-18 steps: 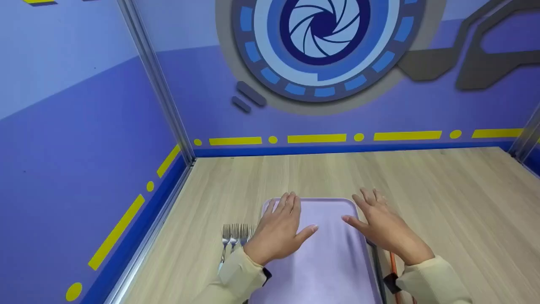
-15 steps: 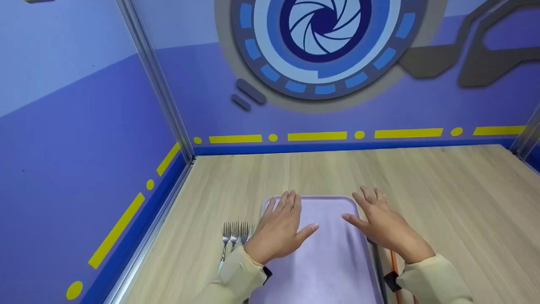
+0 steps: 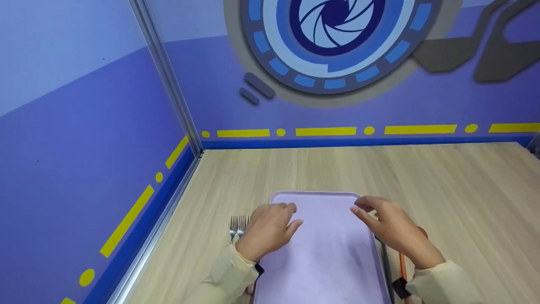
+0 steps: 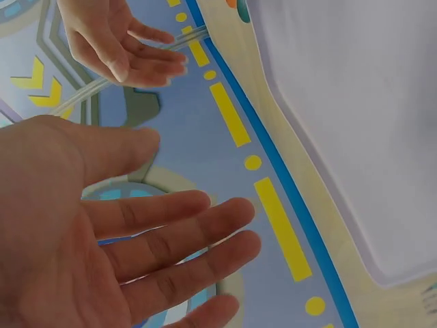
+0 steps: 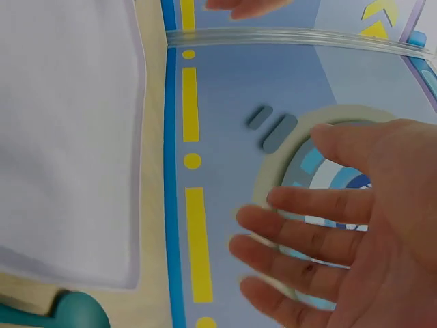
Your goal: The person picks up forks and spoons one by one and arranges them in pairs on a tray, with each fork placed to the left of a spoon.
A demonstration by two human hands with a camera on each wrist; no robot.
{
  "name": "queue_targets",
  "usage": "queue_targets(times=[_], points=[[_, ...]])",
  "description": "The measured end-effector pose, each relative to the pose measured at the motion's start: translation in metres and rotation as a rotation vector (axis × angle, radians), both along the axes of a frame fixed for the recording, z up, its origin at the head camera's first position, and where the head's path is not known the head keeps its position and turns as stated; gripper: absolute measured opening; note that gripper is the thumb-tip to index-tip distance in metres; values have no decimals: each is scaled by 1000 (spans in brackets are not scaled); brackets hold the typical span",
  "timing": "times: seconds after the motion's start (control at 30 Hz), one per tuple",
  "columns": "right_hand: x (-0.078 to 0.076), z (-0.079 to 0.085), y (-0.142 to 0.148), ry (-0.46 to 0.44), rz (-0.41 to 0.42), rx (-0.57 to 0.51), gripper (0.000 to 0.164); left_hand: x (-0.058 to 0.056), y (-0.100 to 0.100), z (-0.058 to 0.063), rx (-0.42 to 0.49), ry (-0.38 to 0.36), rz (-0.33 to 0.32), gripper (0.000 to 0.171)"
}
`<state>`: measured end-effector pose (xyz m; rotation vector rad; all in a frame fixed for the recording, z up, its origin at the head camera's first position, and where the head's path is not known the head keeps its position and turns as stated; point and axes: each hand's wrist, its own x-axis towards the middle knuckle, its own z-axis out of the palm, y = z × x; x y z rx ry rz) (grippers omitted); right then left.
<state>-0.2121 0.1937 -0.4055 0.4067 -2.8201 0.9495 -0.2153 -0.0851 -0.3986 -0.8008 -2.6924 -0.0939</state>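
Observation:
A light purple rectangular tray point(image 3: 325, 257) lies lengthwise on the wooden table, its near end cut off by the head view's lower edge. Over its left side hovers my left hand point(image 3: 268, 231), fingers slightly bent and thumb apart. My right hand point(image 3: 392, 228) is above the tray's far right corner, fingers loosely bent. The left wrist view shows the left palm point(image 4: 102, 239) with nothing in it; the right palm point(image 5: 369, 239) likewise bears nothing in the right wrist view. Several metal forks point(image 3: 238, 226) lie left of the tray, partly hidden by the left hand.
Right of the tray lie a dark-handled utensil point(image 3: 385, 264) and an orange one point(image 3: 403, 264), partly covered by my right arm. A teal rounded utensil point(image 5: 78, 311) shows in the right wrist view. Blue printed panels point(image 3: 329, 116) border the table at the back and left.
The fingers of both hands have bent from a straighter, spread pose. My left hand has shifted left and toward me relative to the tray. The head view has tilted slightly.

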Motion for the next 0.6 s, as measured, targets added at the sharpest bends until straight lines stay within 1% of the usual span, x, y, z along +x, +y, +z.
queue_targets(times=[0.07,0.13,0.23,0.4,0.47,0.53,0.6], points=[[2,-1,-2,-19,32,-41,28,1,-9,-2,11,0,14,21],[5,-1,-5,-55,61,-64,25,2,-19,-5,24,-16,33,20],[9,-3,-9,-102,97,-73,27,4,-38,-9,41,-65,64,25],[15,-9,-15,-107,168,-45,25,11,-74,-20,72,-203,144,29],[16,-11,-17,-96,182,-37,23,14,-87,-25,81,-255,184,33],[16,-12,-19,-110,184,-37,20,18,-98,-30,84,-314,219,36],[16,-13,-20,-113,193,-37,22,22,-107,-35,88,-366,249,39]])
